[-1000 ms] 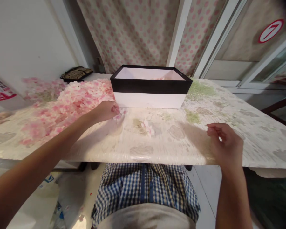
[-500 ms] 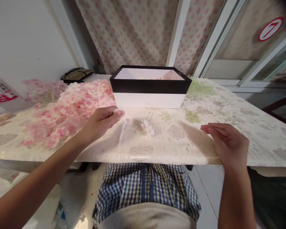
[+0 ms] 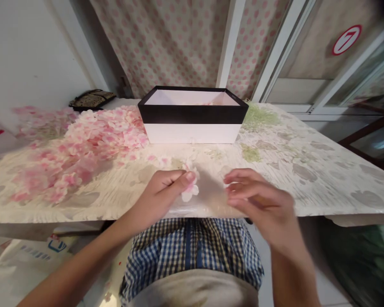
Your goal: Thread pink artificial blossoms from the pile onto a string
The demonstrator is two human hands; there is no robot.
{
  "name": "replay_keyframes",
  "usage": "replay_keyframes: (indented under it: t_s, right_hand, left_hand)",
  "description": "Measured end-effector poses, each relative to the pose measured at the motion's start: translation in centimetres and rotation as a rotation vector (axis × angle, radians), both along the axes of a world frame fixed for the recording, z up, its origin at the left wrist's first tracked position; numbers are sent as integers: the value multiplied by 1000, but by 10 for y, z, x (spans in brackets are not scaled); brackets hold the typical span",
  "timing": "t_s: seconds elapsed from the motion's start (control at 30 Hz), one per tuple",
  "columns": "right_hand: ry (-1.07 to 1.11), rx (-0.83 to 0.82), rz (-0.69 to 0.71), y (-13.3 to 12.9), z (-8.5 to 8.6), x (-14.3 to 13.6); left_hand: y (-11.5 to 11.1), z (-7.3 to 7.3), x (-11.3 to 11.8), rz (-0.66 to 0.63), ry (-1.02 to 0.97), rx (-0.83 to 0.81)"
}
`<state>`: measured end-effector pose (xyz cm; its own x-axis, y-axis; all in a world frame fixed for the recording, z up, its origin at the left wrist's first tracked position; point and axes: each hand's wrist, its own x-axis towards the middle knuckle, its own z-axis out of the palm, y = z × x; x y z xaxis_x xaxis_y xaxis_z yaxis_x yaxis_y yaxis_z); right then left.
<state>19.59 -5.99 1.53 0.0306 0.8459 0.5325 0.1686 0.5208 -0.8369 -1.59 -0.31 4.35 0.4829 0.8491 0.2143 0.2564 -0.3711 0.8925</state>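
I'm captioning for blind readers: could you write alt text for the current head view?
The left hand pinches a pink-tinged flower over a patterned tablecloth, the right hand close by, half curled. Beyond them stands an open black-and-white box, with heaped pink blossoms to its left.

I see all this through one camera worn on my head, facing forward and tilted down. It looks over my checked shorts (image 3: 166, 249) at the bottom, with my left hand (image 3: 166, 185) and right hand (image 3: 262, 202) close by, just below the middle. The table (image 3: 326, 187) spans the whole width, its near edge running lower than my fingertips. Farther off, the box (image 3: 192, 123) shows me its front side and, over the rim, some of its inside. The curtain (image 3: 166, 42) backs the view at the top.
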Motion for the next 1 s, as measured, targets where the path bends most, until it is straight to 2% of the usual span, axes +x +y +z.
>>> replay_keyframes:
  t_s: [0.1, 0.17, 0.27, 0.33, 0.5, 0.57, 0.8, 0.9, 1.0]
  right_hand:
    - [116, -75, 143, 4, 5, -31]
    - [217, -120, 205, 9, 3, -40]
    - [289, -133, 159, 13, -3, -38]
    - [297, -119, 135, 11, -6, -33]
    - [316, -193, 364, -1, -9, -27]
    - [318, -216, 414, -6, -10, -28]
    - [205, -224, 247, -18, -16, -35]
    - [176, -177, 180, -23, -19, -37]
    - [174, -132, 157, -27, -21, -39]
  left_hand:
    - [0, -8, 10, -32, -39, -44]
    - [-1, -10, 14, -65, -85, -127]
    - [-5, -10, 14, -158, -143, -278]
    - [-11, -9, 11, -203, -151, -291]
    - [-28, -17, 4, -189, -174, -225]
    - [-34, -22, 4, -197, -167, -220]
    - [-46, -33, 8, -174, -254, -302]
    - [-52, -34, 7, -165, -203, -351]
    - [-56, -34, 6, -170, -140, -312]
